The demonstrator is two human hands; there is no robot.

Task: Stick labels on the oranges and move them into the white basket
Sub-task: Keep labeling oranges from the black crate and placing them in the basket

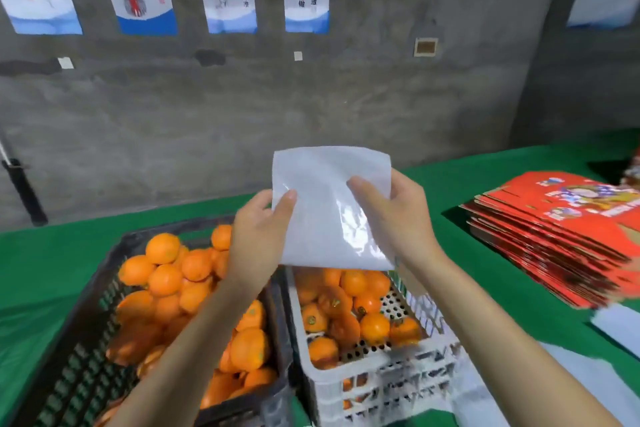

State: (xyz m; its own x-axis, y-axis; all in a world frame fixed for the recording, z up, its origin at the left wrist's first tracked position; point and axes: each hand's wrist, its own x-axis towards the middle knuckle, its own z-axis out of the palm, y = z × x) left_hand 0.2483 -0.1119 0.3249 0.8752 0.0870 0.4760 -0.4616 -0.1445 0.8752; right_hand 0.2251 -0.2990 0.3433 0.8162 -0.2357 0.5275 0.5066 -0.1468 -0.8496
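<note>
Orange fruit (162,248) in a black crate (86,350) and a white basket (388,378) — green tablecloth (45,263), red printed cartons (561,218), glossy white sheet (329,204).

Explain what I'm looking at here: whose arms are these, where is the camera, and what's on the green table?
There is no machine: a person works with bare hands, and the single picture comes from a wide-angle camera worn on their head, looking forward and down. Both hands hold up one glossy white sheet, probably the label backing, though no labels can be made out on it. The left hand pinches its left edge with thumb in front; the right hand grips its right side, fingers curled over it. Below, on the green table, a black crate is piled with oranges. Beside it to the right stands the white basket, partly filled with more oranges, some showing small stickers. A stack of flat red cartons lies at the right.
</note>
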